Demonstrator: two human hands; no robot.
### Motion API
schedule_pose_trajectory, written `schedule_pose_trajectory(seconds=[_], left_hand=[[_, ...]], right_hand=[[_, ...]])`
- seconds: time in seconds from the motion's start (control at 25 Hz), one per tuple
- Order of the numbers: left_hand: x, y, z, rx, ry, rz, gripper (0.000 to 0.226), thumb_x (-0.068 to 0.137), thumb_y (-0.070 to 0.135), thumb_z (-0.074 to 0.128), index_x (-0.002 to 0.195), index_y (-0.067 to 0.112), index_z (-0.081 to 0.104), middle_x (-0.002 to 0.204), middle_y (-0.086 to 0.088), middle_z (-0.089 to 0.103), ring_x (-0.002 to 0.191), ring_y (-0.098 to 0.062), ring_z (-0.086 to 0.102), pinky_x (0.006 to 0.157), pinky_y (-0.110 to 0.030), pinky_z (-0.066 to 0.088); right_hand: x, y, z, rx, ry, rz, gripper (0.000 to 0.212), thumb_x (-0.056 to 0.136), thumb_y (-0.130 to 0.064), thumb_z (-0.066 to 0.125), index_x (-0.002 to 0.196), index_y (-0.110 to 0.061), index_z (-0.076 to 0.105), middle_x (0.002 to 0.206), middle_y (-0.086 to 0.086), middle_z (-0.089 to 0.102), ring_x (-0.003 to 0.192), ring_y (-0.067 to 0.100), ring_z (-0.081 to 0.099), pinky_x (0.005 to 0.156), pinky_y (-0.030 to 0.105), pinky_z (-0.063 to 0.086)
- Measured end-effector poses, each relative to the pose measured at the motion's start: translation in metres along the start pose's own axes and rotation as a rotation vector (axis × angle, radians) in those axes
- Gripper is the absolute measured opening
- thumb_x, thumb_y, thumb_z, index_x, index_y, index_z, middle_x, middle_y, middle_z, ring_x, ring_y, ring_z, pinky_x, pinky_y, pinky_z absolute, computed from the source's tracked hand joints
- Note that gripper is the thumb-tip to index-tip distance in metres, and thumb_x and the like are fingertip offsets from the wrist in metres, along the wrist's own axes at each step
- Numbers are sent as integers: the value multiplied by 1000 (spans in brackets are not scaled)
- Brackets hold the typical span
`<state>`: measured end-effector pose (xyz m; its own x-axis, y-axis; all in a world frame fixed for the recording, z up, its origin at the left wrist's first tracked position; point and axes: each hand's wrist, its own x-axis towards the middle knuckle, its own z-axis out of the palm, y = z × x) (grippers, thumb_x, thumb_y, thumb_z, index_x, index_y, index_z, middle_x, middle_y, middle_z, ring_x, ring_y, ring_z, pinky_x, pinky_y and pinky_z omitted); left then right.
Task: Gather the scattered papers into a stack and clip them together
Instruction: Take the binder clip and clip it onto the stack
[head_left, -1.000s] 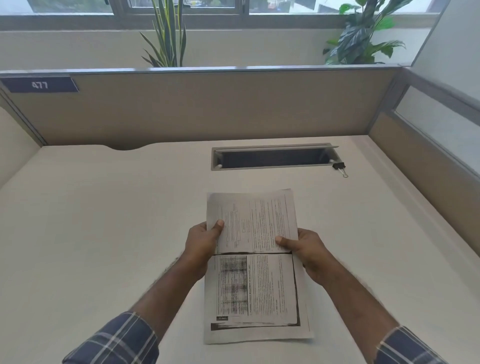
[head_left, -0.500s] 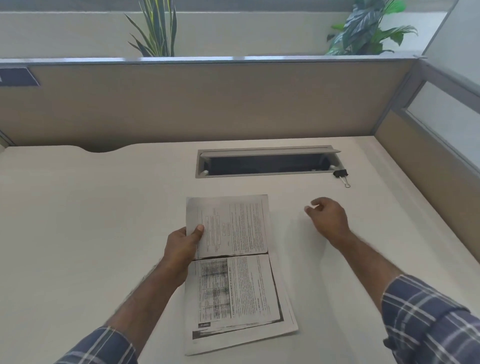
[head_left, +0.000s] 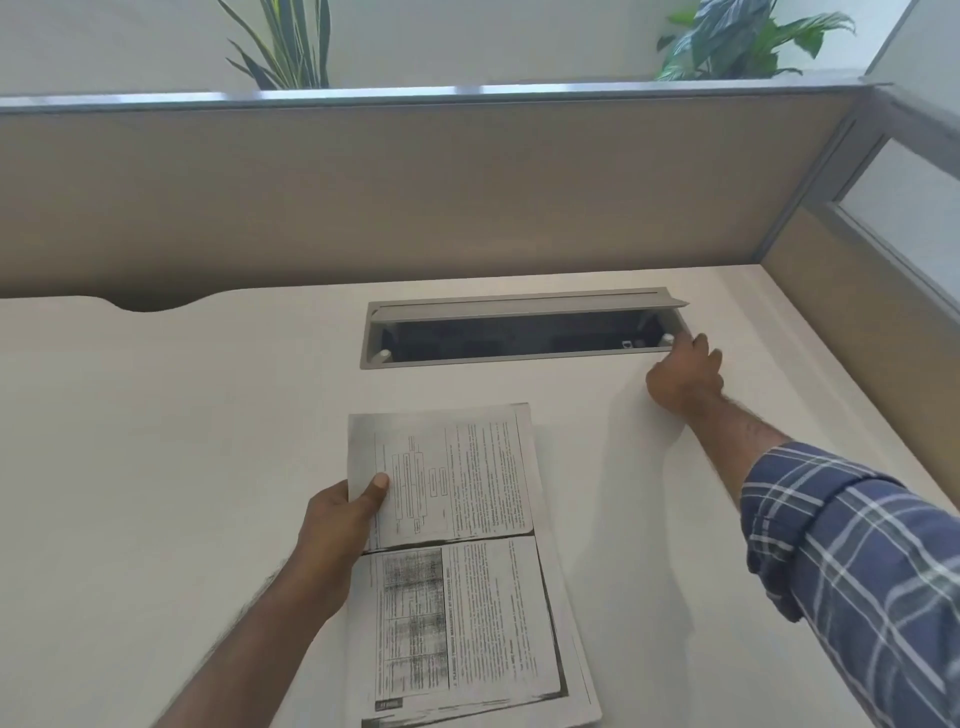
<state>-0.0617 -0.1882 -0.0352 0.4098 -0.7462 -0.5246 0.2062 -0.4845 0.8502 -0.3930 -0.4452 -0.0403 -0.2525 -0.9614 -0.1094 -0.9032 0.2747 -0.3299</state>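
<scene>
A stack of printed papers lies on the white desk in front of me, its sheets squared up. My left hand grips the stack's left edge, thumb on top of the upper page. My right hand is stretched out to the far right, fingers curled down at the right end of the cable slot. It covers the spot where the black binder clip lay, and the clip itself is hidden. I cannot see whether the fingers hold it.
An open grey cable slot with a raised lid is set into the desk behind the papers. Beige partition walls close off the back and right side. Two plants stand behind the partition.
My right hand let go of the papers and reached forward and right to the binder clip by the slot's end. The left hand kept hold of the stack.
</scene>
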Motion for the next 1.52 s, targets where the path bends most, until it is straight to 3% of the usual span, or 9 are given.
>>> schedule_pose_trajectory(seconds=[0.12, 0.28, 0.4, 0.56, 0.8, 1.08, 1.24, 1.36, 1.52], left_hand=[[1, -1, -1, 6, -2, -13, 28, 97, 29, 61, 113, 8, 70, 100, -9, 78, 92, -27, 74, 79, -39, 57], [-3, -3, -2, 5, 1, -28, 28, 97, 28, 61, 114, 8, 69, 102, -9, 77, 95, -28, 73, 85, -43, 57], [-12, -6, -4, 13, 0, -51, 28, 97, 28, 61, 114, 7, 69, 104, -10, 77, 96, -29, 73, 89, -45, 57], [-34, -17, -9, 48, 6, -76, 29, 97, 30, 62, 113, 8, 69, 103, -8, 77, 94, -29, 74, 85, -42, 58], [-62, -38, -15, 129, 32, -112, 31, 96, 32, 62, 112, 7, 70, 104, -10, 76, 96, -30, 73, 92, -49, 57], [-92, -47, -11, 239, 86, -85, 25, 99, 25, 57, 111, 6, 68, 96, -7, 71, 84, -24, 68, 62, -27, 50], [-95, -54, -8, 382, 150, -12, 31, 98, 30, 56, 112, 5, 68, 97, -8, 72, 89, -29, 69, 83, -39, 57], [-95, -57, -7, 535, 194, 51, 35, 95, 35, 56, 110, 7, 70, 102, -9, 73, 93, -29, 69, 87, -42, 57], [-96, -57, -11, 772, 253, 97, 63, 90, 54, 54, 132, 7, 54, 132, -15, 53, 121, -35, 53, 101, -45, 47]], right_hand=[[0, 3, 3, -88, -57, -41, 58, 92, -11, 48, 148, -10, 33, 149, 19, 36, 129, 41, 43, 105, 48, 41], [-24, 0, 13, -69, 31, -178, 42, 96, -15, 49, 137, -11, 50, 142, 21, 40, 125, 40, 42, 101, 45, 41], [-55, -3, 21, 10, 37, -205, 32, 96, -7, 44, 124, -12, 59, 122, 22, 49, 116, 39, 43, 88, 40, 43], [-109, -8, 27, 47, -27, -287, 29, 94, -6, 45, 115, -15, 63, 111, 19, 53, 110, 37, 48, 76, 33, 41], [-183, -20, 16, 452, -63, -303, 28, 93, -24, 60, 121, -18, 66, 113, 12, 65, 98, 27, 65, 80, 26, 46], [-276, -27, -8, 688, -191, -289, 16, 88, -32, 69, 100, -21, 72, 78, -6, 66, 66, 3, 58, 59, 13, 40], [-305, -21, 2, 712, -254, -276, 18, 87, -32, 71, 100, -20, 73, 77, 1, 68, 59, 3, 55, 55, 12, 39], [-318, -17, 6, 715, -272, -260, 18, 86, -32, 72, 99, -20, 73, 75, -1, 68, 59, 2, 55, 55, 12, 39], [-325, -14, 9, 734, -286, -242, 17, 85, -33, 73, 97, -20, 74, 67, -5, 62, 56, 5, 53, 58, 18, 40]])
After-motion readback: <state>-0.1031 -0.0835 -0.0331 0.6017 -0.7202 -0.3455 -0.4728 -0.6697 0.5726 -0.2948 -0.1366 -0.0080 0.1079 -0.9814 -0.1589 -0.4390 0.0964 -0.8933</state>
